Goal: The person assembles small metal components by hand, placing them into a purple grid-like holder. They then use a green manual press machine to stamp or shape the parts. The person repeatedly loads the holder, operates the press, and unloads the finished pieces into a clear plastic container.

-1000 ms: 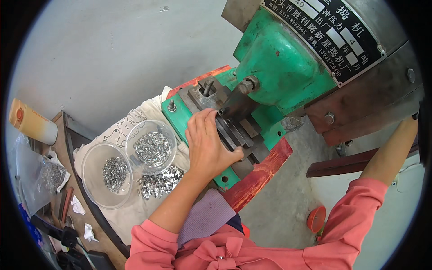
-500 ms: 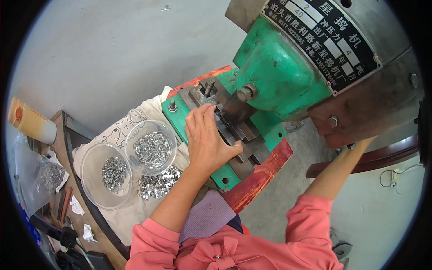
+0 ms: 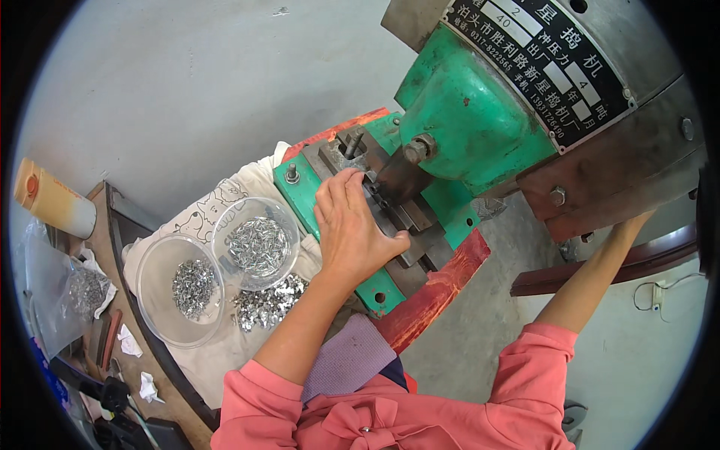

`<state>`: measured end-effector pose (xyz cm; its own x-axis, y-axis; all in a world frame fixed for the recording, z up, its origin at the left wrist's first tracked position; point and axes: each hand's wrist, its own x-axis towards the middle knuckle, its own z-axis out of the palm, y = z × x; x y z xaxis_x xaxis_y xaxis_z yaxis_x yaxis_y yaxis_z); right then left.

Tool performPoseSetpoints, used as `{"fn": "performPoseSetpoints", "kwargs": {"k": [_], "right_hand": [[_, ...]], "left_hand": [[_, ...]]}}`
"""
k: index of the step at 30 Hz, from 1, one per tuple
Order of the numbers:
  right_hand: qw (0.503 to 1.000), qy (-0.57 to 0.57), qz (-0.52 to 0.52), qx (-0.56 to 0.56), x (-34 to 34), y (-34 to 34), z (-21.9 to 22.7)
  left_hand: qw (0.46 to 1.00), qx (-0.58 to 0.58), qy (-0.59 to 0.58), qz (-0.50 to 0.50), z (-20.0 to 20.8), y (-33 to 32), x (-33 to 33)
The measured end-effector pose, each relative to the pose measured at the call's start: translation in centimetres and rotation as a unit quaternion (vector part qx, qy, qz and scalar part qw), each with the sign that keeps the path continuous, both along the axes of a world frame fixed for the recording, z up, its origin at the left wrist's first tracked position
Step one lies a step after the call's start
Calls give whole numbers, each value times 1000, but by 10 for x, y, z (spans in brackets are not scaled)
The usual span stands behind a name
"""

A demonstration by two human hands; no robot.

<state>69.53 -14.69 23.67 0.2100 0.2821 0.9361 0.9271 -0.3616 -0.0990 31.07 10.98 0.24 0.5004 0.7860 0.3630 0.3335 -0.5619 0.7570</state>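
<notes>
My left hand [image 3: 349, 238] rests at the steel die block [image 3: 403, 217] of a green punch press [image 3: 469, 112]. Its thumb is stretched along the near side and the fingers reach the far side, spread apart, with no part visible between them. The dark cylindrical punch [image 3: 401, 178] stands over the die just right of my fingertips. My right forearm [image 3: 600, 274] goes up behind the press's metal housing [image 3: 615, 165], which hides the right hand's fingers.
Left of the press, a clear tub of small metal pins [image 3: 259, 247] and a clear tub of small metal parts [image 3: 150, 300] stand on a cloth, beside a loose pile of metal pieces [image 3: 270, 301]. A wooden table [image 3: 161, 367] holds a bottle [image 3: 56, 199] and a plastic bag [image 3: 52, 292].
My right forearm has shifted right and a little upward beside the housing. My left hand keeps its place at the die; the whole view has shifted slightly.
</notes>
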Motion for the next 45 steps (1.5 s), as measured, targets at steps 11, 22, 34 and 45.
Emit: {"fn": "performPoseSetpoints", "kwargs": {"k": [11,22,34,45], "right_hand": [[999,19,-47,16,-37,18,65],[969,162,17,185,-58,51,-42],[864,428,187,-188,-237,117,-195],[650,642,297,-276,-224,131,-179]], "left_hand": [[997,26,-32,-66,4,-34,-21],[998,12,-15,-58,2,-49,-29],[992,0,-39,-124,-7,-38,-37],[982,-22,-21,-188,6,-24,-36]]}}
